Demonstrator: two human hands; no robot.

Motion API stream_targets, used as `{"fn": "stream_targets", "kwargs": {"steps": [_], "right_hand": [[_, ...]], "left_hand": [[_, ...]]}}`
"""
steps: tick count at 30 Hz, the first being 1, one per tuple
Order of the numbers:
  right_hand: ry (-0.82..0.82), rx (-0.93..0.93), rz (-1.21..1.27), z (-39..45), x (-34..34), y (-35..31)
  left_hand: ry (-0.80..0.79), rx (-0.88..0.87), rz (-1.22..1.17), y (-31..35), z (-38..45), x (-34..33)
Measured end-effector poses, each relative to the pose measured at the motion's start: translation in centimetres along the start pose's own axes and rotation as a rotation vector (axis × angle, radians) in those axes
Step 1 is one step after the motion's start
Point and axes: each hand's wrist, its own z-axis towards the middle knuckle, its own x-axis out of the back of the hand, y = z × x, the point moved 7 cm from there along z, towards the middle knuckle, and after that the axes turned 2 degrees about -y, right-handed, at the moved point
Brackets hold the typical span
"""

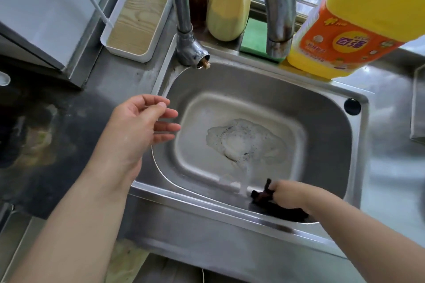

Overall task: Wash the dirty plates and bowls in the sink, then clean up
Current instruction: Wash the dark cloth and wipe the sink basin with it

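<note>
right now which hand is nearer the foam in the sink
Right. The right hand grips a dark cloth just below the foam; the left hand hovers over the sink's left rim.

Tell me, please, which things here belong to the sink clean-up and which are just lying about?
In use:
sink
foam on its floor
dark cloth, gripped by the right hand
left hand, open, holding nothing

Lying about:
yellow detergent bottle
spray bottle
green sponge
white tray
taps

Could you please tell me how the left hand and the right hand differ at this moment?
The left hand is open and holds nothing; the right hand grips a dark cloth. The left hovers over the sink's left rim; the right is down at its near wall. Both are bare.
</note>
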Motion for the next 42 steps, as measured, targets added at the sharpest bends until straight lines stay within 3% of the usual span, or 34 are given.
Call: {"fn": "stream_targets", "kwargs": {"steps": [4, 6, 8, 10, 14, 16, 19, 21, 24, 26, 30, 33, 35, 38, 42], "right_hand": [[0.179, 0.279, 0.300, 1.0, 2.7, -10.6], [0.147, 0.458, 0.370, 0.5, 2.1, -16.4], [0.118, 0.493, 0.354, 0.8, 1.0, -17.5], [0.089, 0.381, 0.249, 1.4, -0.1, -13.4], [0.005, -0.018, 0.081, 1.5, -1.3, 1.0], [-0.018, -0.065, 0.008, 1.0, -0.8, 4.3], [0.047, -0.019, -0.022, 0.7, 2.5, 5.1], [0.172, -0.020, -0.020, 0.7, 6.8, 5.8], [0.434, -0.071, -0.238, 0.8, 13.0, 6.8], [0.514, -0.114, -0.386, 1.7, 14.0, 7.1], [0.299, -0.223, -0.541, 4.2, 8.2, 7.6], [0.014, -0.062, -0.523, 3.5, 0.5, 4.8], [-0.080, -0.012, -0.505, 1.6, -1.0, 3.7], [-0.016, -0.013, -0.364, -0.8, 3.7, 4.7], [0.347, -0.056, -0.516, -2.4, 13.1, 6.9]], "left_hand": [[-0.020, -0.021, 0.021, 0.5, 0.1, -0.9], [-0.018, -0.030, 0.026, 0.4, 0.2, -1.0], [-0.014, -0.036, 0.033, 0.1, 0.4, -1.0], [-0.017, -0.024, 0.040, -0.4, 0.5, -1.1], [-0.055, 0.017, 0.075, -1.7, 1.1, -2.4], [-0.077, 0.035, 0.121, -2.3, 1.5, -3.2], [-0.133, 0.061, 0.180, -3.3, 1.8, -4.6], [-0.148, 0.064, 0.198, -3.9, 1.9, -5.3], [-0.154, 0.066, 0.217, -4.7, 1.9, -6.1], [-0.167, 0.074, 0.227, -5.4, 1.9, -6.8], [-0.194, 0.089, 0.220, -6.1, 2.1, -7.5], [-0.189, 0.084, 0.208, -6.0, 2.5, -7.1], [-0.187, 0.077, 0.204, -5.7, 2.6, -6.9], [-0.190, 0.072, 0.189, -5.2, 2.5, -7.2], [-0.219, 0.068, 0.202, -4.8, 2.5, -8.3]]}}
